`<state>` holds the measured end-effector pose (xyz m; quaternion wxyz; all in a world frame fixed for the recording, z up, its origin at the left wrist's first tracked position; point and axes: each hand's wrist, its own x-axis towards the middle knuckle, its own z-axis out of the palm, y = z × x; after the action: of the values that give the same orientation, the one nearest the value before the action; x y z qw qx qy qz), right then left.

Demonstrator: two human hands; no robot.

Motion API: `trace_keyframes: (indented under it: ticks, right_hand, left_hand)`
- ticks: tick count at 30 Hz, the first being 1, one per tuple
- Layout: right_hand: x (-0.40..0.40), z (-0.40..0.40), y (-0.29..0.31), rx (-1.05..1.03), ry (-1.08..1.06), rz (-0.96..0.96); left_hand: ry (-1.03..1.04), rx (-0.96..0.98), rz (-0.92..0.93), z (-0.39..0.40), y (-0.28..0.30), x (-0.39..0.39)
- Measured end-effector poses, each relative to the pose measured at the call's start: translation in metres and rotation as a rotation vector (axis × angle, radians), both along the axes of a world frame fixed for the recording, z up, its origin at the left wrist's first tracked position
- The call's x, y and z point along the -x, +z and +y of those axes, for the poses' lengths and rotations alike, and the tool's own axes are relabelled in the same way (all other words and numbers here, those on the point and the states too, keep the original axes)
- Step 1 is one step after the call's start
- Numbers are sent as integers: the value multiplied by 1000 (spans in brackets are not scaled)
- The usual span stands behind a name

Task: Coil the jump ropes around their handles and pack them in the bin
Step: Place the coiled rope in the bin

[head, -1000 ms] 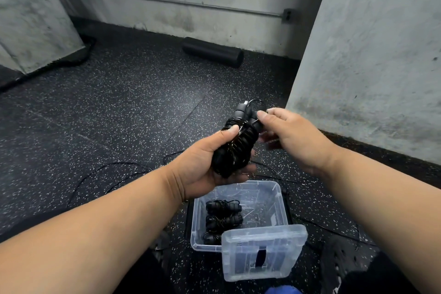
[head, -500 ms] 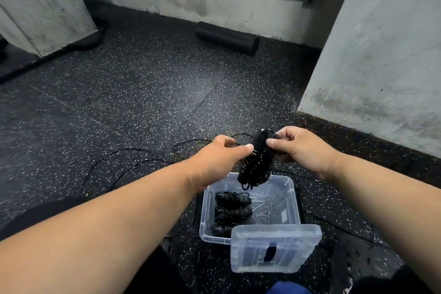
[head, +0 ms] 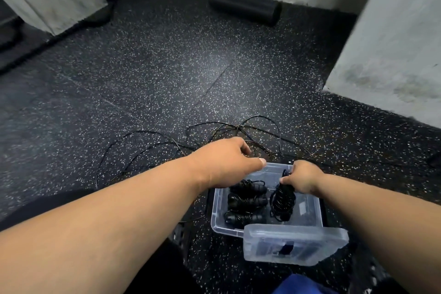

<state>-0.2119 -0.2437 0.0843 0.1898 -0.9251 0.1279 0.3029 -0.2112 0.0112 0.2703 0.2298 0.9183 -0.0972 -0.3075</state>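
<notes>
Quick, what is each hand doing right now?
Left hand: holds nothing, fingers loosely curled over the clear plastic bin.
Right hand: grips the black coiled jump rope bundle.

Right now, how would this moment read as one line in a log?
step: packing | right hand: lowers coiled rope into bin | left hand: holds nothing | bin: three bundles | floor: loose rope

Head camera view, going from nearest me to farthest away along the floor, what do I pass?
Clear lid → clear bin with coiled jump ropes → loose black rope on the floor → black foam roller by the wall.
</notes>
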Motion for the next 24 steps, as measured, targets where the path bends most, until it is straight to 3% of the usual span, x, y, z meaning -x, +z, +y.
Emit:
trace_keyframes:
  ticks: [11, 19, 24]
  right_hand:
    - [1, 2, -82, 168, 280, 109]
    - [-6, -2, -116, 238, 419, 174]
    - [-6, -1, -126, 406, 618, 148]
  left_hand:
    - [-4, -48, 97, -8, -18, -28]
    - [-20, -75, 160, -8, -33, -43]
    - [-33, -80, 178, -9, -35, -48]
